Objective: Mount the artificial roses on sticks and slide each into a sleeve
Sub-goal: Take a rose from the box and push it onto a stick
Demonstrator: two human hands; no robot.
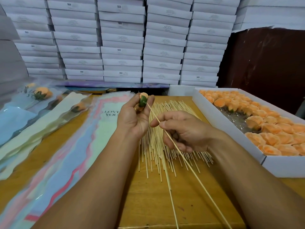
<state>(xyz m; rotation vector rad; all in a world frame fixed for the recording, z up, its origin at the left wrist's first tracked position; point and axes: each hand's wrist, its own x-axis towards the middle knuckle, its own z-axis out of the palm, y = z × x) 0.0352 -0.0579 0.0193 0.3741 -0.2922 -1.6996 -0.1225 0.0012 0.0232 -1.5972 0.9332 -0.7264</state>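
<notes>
While hands (pixel 134 113) grip: rose (pixel 142 100), stick (pixel 181 156).

Pale wooden sticks (pixel 158 146), glossy plastic sleeves (pixel 79 138), matt cardboard box (pixel 231 128)

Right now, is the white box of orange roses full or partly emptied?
Partly emptied: the white box shows a bare patch of clear liner among the orange roses.

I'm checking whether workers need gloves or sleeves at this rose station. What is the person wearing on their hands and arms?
Nothing shows: the left hand and right hand are bare, without gloves. No rings, watch or wristband show on the sides that face the camera. Both forearms are uncovered up to the frame's bottom edge, no sleeve in view.
</notes>
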